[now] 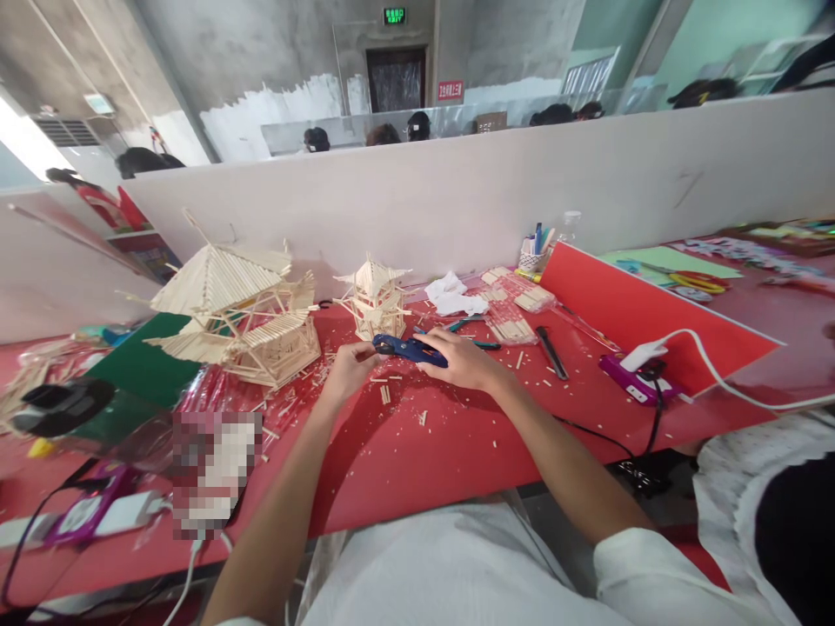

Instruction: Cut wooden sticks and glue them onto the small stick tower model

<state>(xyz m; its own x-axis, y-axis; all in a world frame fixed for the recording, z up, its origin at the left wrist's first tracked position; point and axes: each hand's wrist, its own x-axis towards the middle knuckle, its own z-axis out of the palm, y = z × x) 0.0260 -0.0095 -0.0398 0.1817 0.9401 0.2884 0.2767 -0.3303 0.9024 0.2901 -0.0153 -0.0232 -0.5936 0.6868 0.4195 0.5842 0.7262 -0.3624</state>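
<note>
My right hand (460,361) is closed around dark blue cutting pliers (408,349), held low over the red table (417,443). My left hand (350,365) pinches a thin wooden stick at the pliers' jaws. Just behind the hands stands a small stick-built pagoda model (375,300). A larger stick pagoda model (238,309) stands to the left on the table. Short stick offcuts (384,393) lie scattered under and around the hands.
Bundles of sticks in clear wrap (515,313), a crumpled tissue (453,294), a pen cup (535,252) and a red board (645,313) lie to the right. A purple device with a white cable (643,374) sits beyond. A white partition (457,191) backs the table; another person's sleeve (750,487) is at right.
</note>
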